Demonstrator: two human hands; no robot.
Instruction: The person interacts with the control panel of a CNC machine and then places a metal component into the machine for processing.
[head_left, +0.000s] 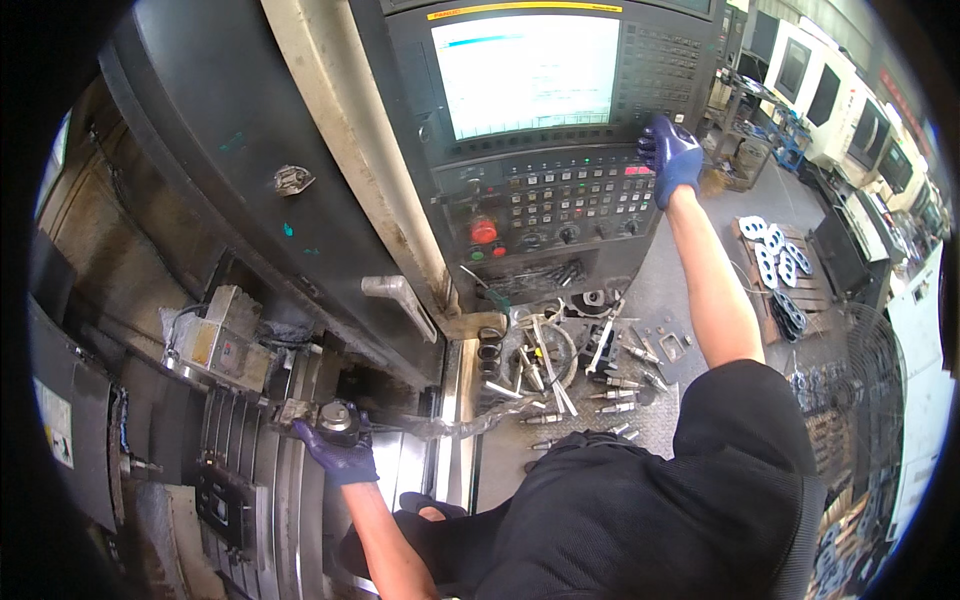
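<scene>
My left hand point(345, 459), in a purple glove, is closed around a dark handheld box with a round grey knob on top, which looks like a handwheel pendant point(338, 419). A grimy cable point(450, 427) runs to the right beside it. Below and around the hand is the machine's slotted table point(232, 425). My right hand point(674, 160), gloved alike, is at the right edge of the control panel point(545, 235), its fingers apart over the keys and nothing visible in them. Whether a fingertip presses a key is too small to tell. Above the keys, the screen point(525, 75) is lit.
A sliding door with a handle point(400, 303) stands between my arms. A red stop button point(483, 232) sits low on the panel. Several tool holders point(617, 395) and wrenches point(604, 340) lie on a metal surface below. A pallet point(775, 265) bears white and dark parts at right.
</scene>
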